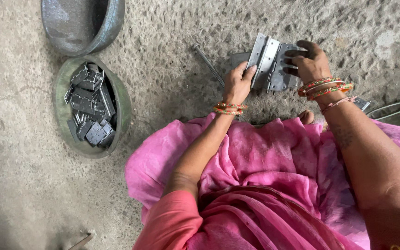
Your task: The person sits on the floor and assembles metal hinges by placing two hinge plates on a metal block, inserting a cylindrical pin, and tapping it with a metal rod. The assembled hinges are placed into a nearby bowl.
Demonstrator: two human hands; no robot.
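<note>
Currently both hands are on a grey, flat steel hinge [271,65] that rests on the rough concrete floor [172,60] just in front of the person's knees. The left hand [238,84] has its fingers closed against the near edge of the left leaf, thumb and fingertips pinching that plate, while the right hand [309,60] curls over the right leaf from above, its fingers pressing down on the metal. The hinge looks folded partly open, its knuckle line running between the two hands and tilted slightly; more plates seem to lie under or beside it, though how many cannot be told. A thin, dark metal rod [209,65] lies on the floor just left of the hinge, apart from both hands. As a judgement of progress, the work looks to be in the middle of a long run: the round green-rimmed metal bowl [125,111] well off to the left holds a heap of small grey hinge pieces [90,102], roughly half filling it, while a second, grey metal basin [112,28] above it, cut by the frame edge, shows no parts in its visible portion. Whether the heaped pieces are finished or waiting cannot be told. Pink draped cloth [274,166] covers the lap, and bangles ring both wrists.
</note>
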